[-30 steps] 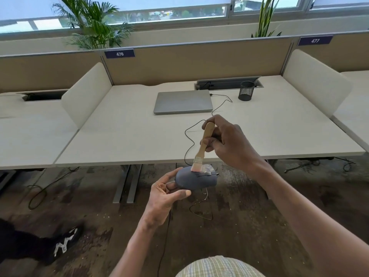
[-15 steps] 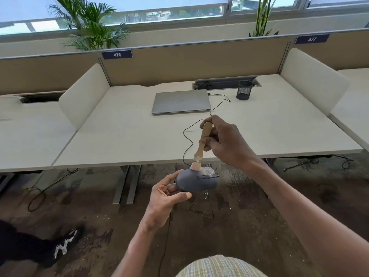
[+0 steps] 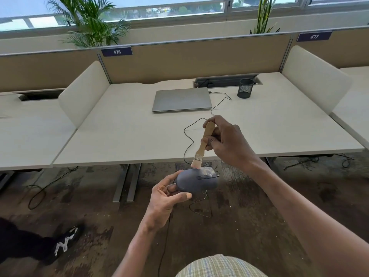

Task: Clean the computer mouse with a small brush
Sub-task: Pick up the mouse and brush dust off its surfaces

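Note:
My left hand (image 3: 166, 196) grips the rear of a dark grey wired computer mouse (image 3: 196, 181), held in the air in front of the desk edge. White dust lies on its front buttons. My right hand (image 3: 227, 141) pinches the wooden handle of a small flat brush (image 3: 202, 146). The pale bristles point down and touch the top of the mouse near the buttons. The mouse's thin black cable (image 3: 186, 143) loops up over the desk.
A white desk (image 3: 119, 136) carries a shut silver laptop (image 3: 181, 99) and a black mesh pen cup (image 3: 245, 88). Cream dividers stand at both sides. Desk legs (image 3: 126, 182) and loose cables sit on the stained floor. A person's black shoe (image 3: 63, 243) is at lower left.
The brush tip has slid a little along the top of the mouse, away from the buttons. Both hands keep their grip and stay in nearly the same place.

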Demonstrator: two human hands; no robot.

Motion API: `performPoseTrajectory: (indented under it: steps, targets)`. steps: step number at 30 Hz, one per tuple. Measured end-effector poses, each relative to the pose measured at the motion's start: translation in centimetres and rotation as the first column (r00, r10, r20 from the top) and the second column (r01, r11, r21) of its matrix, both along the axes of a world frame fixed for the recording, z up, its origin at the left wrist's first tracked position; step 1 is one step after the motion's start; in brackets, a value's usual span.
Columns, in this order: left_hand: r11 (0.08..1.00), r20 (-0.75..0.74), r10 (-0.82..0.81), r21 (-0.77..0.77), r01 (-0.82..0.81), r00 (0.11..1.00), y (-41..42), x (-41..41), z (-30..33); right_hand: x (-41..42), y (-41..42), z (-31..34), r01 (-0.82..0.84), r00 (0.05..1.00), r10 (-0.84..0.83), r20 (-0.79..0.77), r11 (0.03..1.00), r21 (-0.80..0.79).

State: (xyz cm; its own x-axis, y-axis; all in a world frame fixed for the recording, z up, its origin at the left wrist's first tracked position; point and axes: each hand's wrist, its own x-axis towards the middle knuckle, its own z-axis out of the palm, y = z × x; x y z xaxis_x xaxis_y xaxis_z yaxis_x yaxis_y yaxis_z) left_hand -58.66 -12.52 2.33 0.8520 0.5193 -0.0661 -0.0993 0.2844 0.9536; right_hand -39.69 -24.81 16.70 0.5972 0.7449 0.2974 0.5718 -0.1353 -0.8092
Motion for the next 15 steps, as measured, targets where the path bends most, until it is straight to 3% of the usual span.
performPoseTrajectory:
  steps: [5, 9, 15]
  targets:
    - [1.000, 0.022, -0.011, -0.003, 0.011, 1.000, 0.1, 0.0, 0.3, -0.3, 0.3, 0.2, -0.044, 0.999, 0.045, -0.021, 0.998, 0.051]
    - [1.000, 0.008, -0.009, 0.020, 0.008, 1.000, -0.2, 0.0, 0.3, -0.3, 0.3, 0.2, -0.025, 0.997, 0.026, 0.073, 1.000, -0.011]
    - [0.999, 0.040, -0.013, 0.041, 0.011, 0.999, -0.4, 0.4, 0.5, -0.9, 1.1, 1.5, -0.021, 0.996, 0.016, 0.091, 0.998, 0.056]
